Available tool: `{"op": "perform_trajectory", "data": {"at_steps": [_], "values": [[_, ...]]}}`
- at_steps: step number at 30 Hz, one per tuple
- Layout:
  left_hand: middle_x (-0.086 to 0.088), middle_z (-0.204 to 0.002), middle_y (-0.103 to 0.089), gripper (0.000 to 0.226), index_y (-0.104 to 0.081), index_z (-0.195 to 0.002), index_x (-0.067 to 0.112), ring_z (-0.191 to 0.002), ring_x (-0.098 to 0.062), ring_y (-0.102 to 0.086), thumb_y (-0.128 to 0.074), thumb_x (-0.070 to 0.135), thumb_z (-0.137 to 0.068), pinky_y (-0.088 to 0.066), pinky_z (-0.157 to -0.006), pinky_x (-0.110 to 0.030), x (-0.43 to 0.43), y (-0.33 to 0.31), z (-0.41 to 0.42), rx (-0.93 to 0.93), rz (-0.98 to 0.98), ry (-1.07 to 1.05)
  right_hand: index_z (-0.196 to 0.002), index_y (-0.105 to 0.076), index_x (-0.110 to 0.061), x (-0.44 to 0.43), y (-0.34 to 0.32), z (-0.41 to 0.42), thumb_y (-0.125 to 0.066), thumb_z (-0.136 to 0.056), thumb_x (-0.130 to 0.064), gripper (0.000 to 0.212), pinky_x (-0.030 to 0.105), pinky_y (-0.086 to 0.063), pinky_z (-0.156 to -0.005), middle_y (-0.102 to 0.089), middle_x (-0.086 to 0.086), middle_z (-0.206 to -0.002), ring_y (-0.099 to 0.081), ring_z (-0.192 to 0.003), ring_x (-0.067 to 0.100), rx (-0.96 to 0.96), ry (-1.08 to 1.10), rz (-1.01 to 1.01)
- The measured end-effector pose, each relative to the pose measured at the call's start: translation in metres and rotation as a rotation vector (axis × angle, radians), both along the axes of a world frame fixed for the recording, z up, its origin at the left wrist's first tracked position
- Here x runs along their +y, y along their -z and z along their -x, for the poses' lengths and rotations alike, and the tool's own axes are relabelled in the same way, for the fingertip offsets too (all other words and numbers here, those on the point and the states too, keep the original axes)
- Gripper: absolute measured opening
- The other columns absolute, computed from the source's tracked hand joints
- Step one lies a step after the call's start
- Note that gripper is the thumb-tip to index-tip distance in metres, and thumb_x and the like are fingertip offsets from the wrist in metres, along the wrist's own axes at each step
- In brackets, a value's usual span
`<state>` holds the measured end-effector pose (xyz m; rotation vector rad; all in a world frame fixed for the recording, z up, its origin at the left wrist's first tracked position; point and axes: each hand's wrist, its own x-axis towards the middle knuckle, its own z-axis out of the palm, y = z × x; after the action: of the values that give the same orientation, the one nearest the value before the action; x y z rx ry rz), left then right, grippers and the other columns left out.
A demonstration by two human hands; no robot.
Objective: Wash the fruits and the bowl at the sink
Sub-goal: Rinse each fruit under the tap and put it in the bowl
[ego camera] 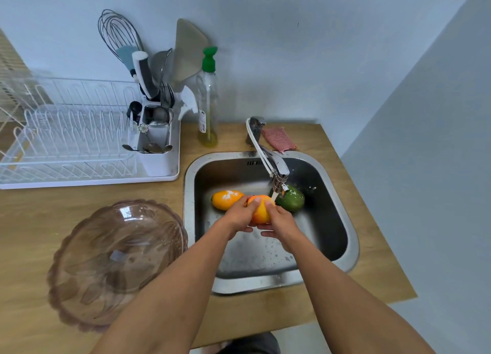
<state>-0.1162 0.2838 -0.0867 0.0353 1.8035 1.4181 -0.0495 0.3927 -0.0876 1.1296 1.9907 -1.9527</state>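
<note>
My left hand (240, 215) and right hand (280, 224) curl round the orange fruit (261, 212) under the tap (276, 167), over the sink (352, 247). It looks wet, so it could slip and splash down.

Tap (276, 165) overhangs the sink (352, 236); under it left hand (240, 215) and right hand (281, 224) grip an orange (261, 212) between yellow fruit (225, 199) and green fruit (292, 202). The sink's near half lies open; bowl (114, 260) crowds the counter (372, 260) alongside

No readable text anywhere. Small label (203, 121) on the clear plastic dish-soap bottle with green cap (208, 98) too blurred to read.
</note>
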Motion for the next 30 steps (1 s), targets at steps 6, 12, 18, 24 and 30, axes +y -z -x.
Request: {"op": "perform_trajectory", "data": {"at_steps": [6,12,18,24,30], "values": [[-0.009,-0.123,-0.059,0.045,-0.047,-0.136,0.024,-0.103,-0.028,-0.063,-0.038,0.049,-0.1,-0.047,-0.071,-0.033,-0.006,-0.001,0.005,0.003,0.01,-0.093,-0.125,-0.044,-0.012,-0.012,-0.003,0.01,-0.031,-0.105,-0.032,0.032,0.04,-0.058,-0.075,-0.068,0.018,-0.093,-0.07,-0.076,0.028,-0.003,0.111,0.16],[-0.008,-0.121,-0.057,0.042,-0.055,-0.13,0.021,-0.104,-0.024,-0.059,-0.053,0.045,-0.095,-0.051,-0.08,-0.036,-0.024,-0.012,0.022,0.035,0.013,-0.114,-0.123,-0.048,-0.008,-0.022,-0.003,0.024,-0.032,-0.104,-0.031,0.035,0.037,-0.059,-0.071,-0.064,0.015,-0.091,-0.067,-0.071,0.025,0.003,0.176,0.186],[-0.006,-0.13,-0.056,0.066,-0.053,-0.136,0.021,-0.117,-0.024,-0.055,-0.081,0.029,-0.077,-0.05,-0.1,-0.043,-0.039,-0.027,0.051,0.41,0.113,0.065,-0.115,-0.057,-0.011,-0.029,-0.007,0.035,-0.032,-0.099,-0.056,0.054,0.036,-0.057,-0.065,-0.067,0.013,-0.098,-0.067,-0.078,0.024,0.009,0.134,0.252],[-0.001,-0.126,-0.065,0.046,-0.065,-0.126,0.02,-0.118,-0.019,-0.058,-0.077,0.023,-0.082,-0.048,-0.102,-0.037,-0.054,-0.033,0.053,0.501,0.042,0.05,-0.116,-0.052,-0.019,-0.039,-0.014,0.047,-0.045,-0.094,-0.059,0.046,0.036,-0.057,-0.068,-0.065,0.015,-0.099,-0.064,-0.082,0.026,0.052,0.139,0.339],[-0.001,-0.099,-0.073,0.021,-0.075,-0.102,0.017,-0.085,-0.007,-0.061,-0.076,0.017,-0.081,-0.044,-0.072,-0.017,-0.075,-0.045,0.053,0.683,0.17,0.011,-0.116,-0.054,-0.017,-0.044,-0.016,0.06,-0.049,-0.092,-0.057,0.047,0.035,-0.055,-0.062,-0.06,0.015,-0.103,-0.062,-0.078,0.025,0.037,0.128,0.134]]}}
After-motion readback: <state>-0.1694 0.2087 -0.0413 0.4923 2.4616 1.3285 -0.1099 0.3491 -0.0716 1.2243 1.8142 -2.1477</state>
